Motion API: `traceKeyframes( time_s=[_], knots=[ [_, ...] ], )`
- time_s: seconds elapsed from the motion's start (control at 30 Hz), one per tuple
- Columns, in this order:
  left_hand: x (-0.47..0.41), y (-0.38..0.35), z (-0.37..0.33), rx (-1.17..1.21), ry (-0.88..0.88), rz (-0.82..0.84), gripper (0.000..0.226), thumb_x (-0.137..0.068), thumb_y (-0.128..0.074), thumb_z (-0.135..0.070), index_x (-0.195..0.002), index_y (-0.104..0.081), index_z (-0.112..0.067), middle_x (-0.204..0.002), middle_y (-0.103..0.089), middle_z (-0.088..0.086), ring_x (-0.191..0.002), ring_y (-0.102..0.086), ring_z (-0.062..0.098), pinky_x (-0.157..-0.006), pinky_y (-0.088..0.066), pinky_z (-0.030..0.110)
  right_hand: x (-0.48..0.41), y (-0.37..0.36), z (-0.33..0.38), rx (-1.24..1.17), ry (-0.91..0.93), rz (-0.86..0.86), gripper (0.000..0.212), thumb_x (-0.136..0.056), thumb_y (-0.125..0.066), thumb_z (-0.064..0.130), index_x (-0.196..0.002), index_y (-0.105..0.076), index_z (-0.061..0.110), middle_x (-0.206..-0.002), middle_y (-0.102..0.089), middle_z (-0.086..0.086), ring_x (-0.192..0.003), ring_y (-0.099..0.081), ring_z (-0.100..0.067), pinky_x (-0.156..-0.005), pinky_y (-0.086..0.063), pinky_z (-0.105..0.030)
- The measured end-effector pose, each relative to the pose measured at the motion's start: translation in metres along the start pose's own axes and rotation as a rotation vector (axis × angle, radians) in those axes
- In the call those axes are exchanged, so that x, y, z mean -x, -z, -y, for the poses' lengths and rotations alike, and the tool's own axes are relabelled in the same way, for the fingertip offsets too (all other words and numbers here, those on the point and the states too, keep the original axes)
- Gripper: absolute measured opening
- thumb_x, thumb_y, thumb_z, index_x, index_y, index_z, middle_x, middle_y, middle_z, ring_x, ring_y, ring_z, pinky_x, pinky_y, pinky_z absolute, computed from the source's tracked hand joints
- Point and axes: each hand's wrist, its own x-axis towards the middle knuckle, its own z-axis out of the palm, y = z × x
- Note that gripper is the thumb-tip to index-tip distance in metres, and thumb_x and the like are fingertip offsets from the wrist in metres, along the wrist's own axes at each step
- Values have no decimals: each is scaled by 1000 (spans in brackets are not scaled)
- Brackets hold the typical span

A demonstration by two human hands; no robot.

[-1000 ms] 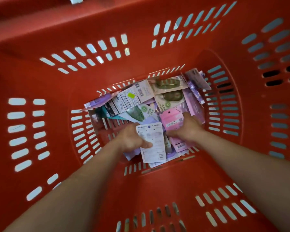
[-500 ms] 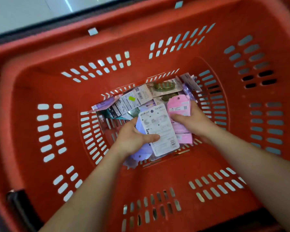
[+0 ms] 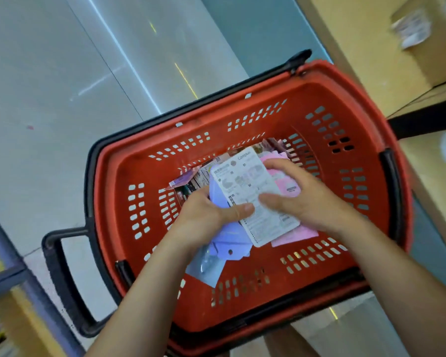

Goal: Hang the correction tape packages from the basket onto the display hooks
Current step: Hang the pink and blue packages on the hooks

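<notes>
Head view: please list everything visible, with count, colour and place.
basket: one, red, black rim, on the floor.
pull handle: one, black, basket's left side.
white package: one, printed, top of the held stack.
lavender packages: a few, under the white one.
pink packages: at least two, right of the white one.
loose packages: several, mixed colours, basket bottom.
floor: grey, glossy.
shelving: beige, right edge, blurred.
left hand: one, grips white and lavender packages.
right hand: one, holds pink packages.

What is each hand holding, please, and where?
The left hand pinches white and purple packages by their left edge; the right hand grips pink packages midway along.
</notes>
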Motion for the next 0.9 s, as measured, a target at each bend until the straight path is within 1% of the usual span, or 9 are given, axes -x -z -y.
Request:
traceKeyframes(
  time_s=[0.07, 0.23, 0.3, 0.47, 0.53, 0.63, 0.73, 0.83, 0.9],
  knots=[
    [12, -4, -13, -20, -40, -25, 29, -79, -79, -14, -107, -70, -11, -100, -77, 1, -90, -75, 21, -78, -60, 35, 12, 1, 7, -73, -10, -2, 60, -68, -81, 31, -125, -61, 32, -122, -66, 18, -108, -65, 1, -77, -56, -21],
    [43, -2, -34, 161, -92, -240, 29, -87, -73, -16, -111, -61, -7, -98, -72, 13, -86, -71, 33, -78, -60, 53, 40, 18, 28, -274, -29, -130, 51, -79, -75, 20, -126, -61, 34, -121, -70, 8, -107, -70, -17, -83, -59, -41],
    [59, -1, -43, 266, -85, -262, 35, -87, -71, -15, -117, -56, -6, -102, -69, 15, -83, -70, 31, -72, -60, 48, 52, 26, 34, -275, -31, -145, 49, -85, -72, 13, -127, -60, 35, -122, -70, 9, -107, -70, -18, -84, -59, -41],
    [104, -14, -70, 518, -49, -152, 18, -77, -68, -21, -89, -64, -8, -74, -68, 9, -57, -68, 24, -49, -56, 36, 83, 28, 60, -247, -26, -120, 48, -89, -68, 7, -123, -62, 40, -115, -72, 11, -99, -73, -16, -73, -61, -40],
    [118, -25, -80, 551, -47, -120, 22, -71, -68, -26, -87, -68, -11, -77, -71, 8, -61, -70, 23, -54, -58, 35, 96, 25, 74, -283, -9, -126, 47, -89, -67, 4, -121, -63, 39, -112, -73, 12, -98, -73, -16, -70, -62, -40],
    [135, -43, -94, 519, -70, -114, 19, -75, -69, -26, -88, -70, -12, -80, -72, 9, -62, -69, 23, -57, -59, 35, 115, 17, 96, -258, 64, -163, 47, -90, -63, 1, -118, -62, 39, -109, -73, 17, -99, -70, -4, -72, -57, -24],
    [150, -57, -110, 533, -86, -146, 16, -88, -65, -21, -94, -70, -7, -86, -73, 12, -64, -70, 25, -55, -58, 36, 132, 11, 115, -259, 114, -227, 46, -91, -62, 3, -118, -61, 42, -115, -71, 17, -106, -66, -3, -81, -55, -27],
    [167, -68, -126, 537, -94, -156, 32, -85, -67, -23, -110, -68, -3, -97, -73, 17, -72, -71, 28, -63, -61, 38, 147, 7, 132, -268, 163, -223, 38, -90, -66, 24, -126, -58, 35, -119, -69, 16, -112, -65, -6, -87, -55, -30],
    [181, -75, -138, 548, -113, -141, 35, -82, -67, -23, -110, -68, -2, -99, -74, 17, -75, -72, 29, -65, -61, 39, 158, 4, 145, -279, 185, -178, 49, -81, -69, 32, -129, -57, 30, -118, -70, 14, -110, -66, -7, -85, -56, -27]
  ],
)
